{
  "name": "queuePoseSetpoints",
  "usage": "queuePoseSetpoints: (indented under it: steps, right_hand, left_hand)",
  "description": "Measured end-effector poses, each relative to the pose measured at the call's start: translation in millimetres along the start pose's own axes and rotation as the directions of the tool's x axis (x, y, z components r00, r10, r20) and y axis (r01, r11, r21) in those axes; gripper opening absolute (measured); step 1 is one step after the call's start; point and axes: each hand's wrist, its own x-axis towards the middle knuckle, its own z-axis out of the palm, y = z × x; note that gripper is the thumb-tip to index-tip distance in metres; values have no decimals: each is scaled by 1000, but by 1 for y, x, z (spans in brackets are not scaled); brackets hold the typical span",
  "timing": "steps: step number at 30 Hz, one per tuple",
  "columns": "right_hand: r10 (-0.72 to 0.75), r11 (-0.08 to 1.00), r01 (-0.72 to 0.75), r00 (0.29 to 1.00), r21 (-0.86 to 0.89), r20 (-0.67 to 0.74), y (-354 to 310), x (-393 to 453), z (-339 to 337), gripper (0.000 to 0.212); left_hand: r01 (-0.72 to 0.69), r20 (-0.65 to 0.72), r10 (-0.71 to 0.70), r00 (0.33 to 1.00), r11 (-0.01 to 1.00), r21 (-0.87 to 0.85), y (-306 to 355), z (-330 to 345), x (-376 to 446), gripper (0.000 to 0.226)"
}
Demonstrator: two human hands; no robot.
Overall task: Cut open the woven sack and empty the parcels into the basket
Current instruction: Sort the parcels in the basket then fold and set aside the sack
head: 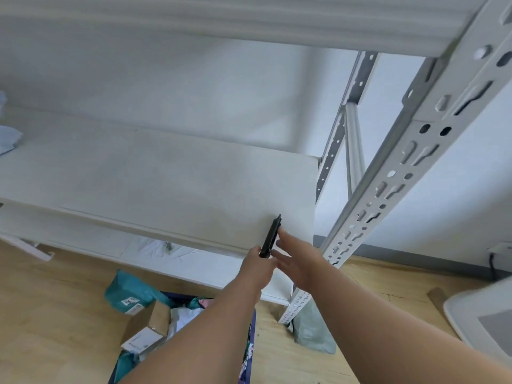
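**Holding a black cutter at the shelf edge**

Reaching forward, the left hand [259,266] curls its fingers round the lower end of a slim black cutter [271,236], which points up and away over the white shelf board [155,178]. The right hand [297,259] lies just beside it, fingers straight, their tips touching the tool's side. Below the forearms, a dark basket [250,339] on the wooden floor [55,314] holds parcels: a teal mailer [133,291] and a cardboard box [151,327]. A grey-green bag [311,332] leans by the perforated rack post [388,189].
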Motion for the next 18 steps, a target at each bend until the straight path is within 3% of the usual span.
queuePoseSetpoints:
  steps: [2,4,9,12,15,18]
  right_hand:
    - [-14,998,10,998,-64,-57,-1,5,4,49]
    - [-4,987,-9,997,-163,-78,5,9,7,61]
    - [-1,998,1,1000,-68,-5,18,21,12,41]
    - [-35,999,35,999,-20,-34,4,22,10,35]
    - [-76,990,80,997,117,-34,-12,14,10,22]
    - [-87,992,89,996,85,-28,-10,8,12,39]
  left_hand:
    - [2,-50,-4,999,999,-49,2,-4,7,47]
    - [-46,-75,42,996,998,-47,5,-8,9,28]
    - [-64,-6,65,998,989,132,7,-13,21,37]
    - [-86,76,74,994,982,170,14,-17,26,41]
    - [-137,123,116,986,974,178,19,-22,29,59]
    - [-212,160,184,970,961,180,24,-22,16,57]
